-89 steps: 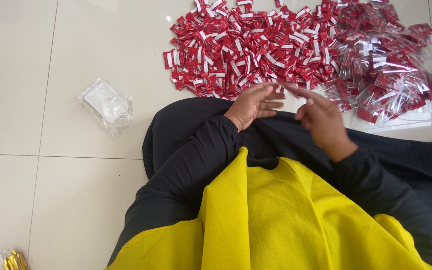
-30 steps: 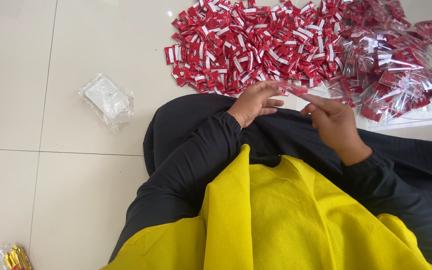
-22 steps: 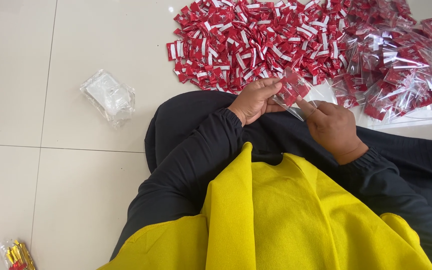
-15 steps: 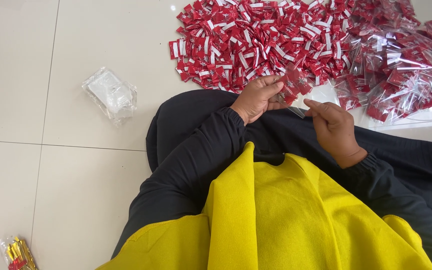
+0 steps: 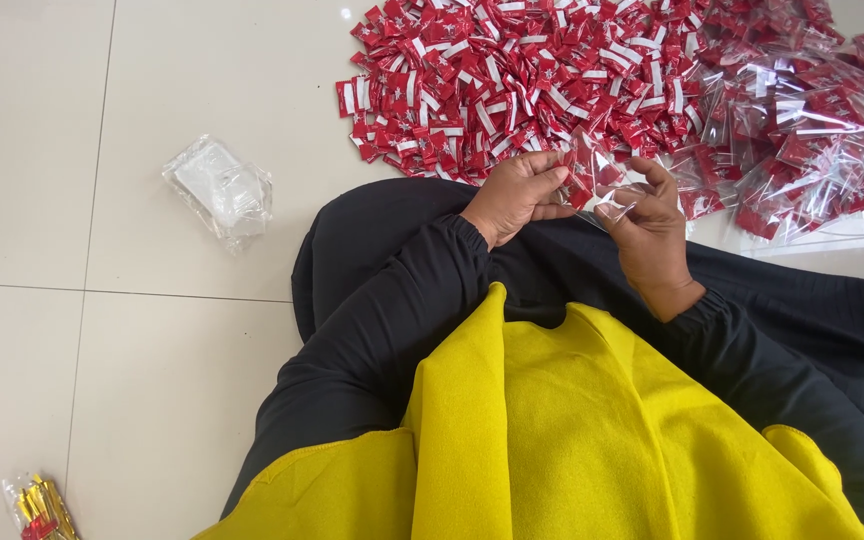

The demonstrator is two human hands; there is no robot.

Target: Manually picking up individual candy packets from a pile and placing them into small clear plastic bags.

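Pouch [image 5: 592, 180], small, clear, with red sachets inside, sits upper centre of the frame, pinched between both hands. Left hand [image 5: 520, 192] grips its left edge; right hand [image 5: 649, 215] fingers hold its mouth. Loose red sachets [image 5: 512, 80] lie behind; filled pouches [image 5: 802, 130] upper right.

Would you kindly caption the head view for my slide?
Both hands, left hand and right hand, hold a small clear bag beside red sachets.

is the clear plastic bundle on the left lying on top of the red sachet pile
No, the clear plastic bundle lies alone on the bare tile floor, apart from the red sachet pile to its right.
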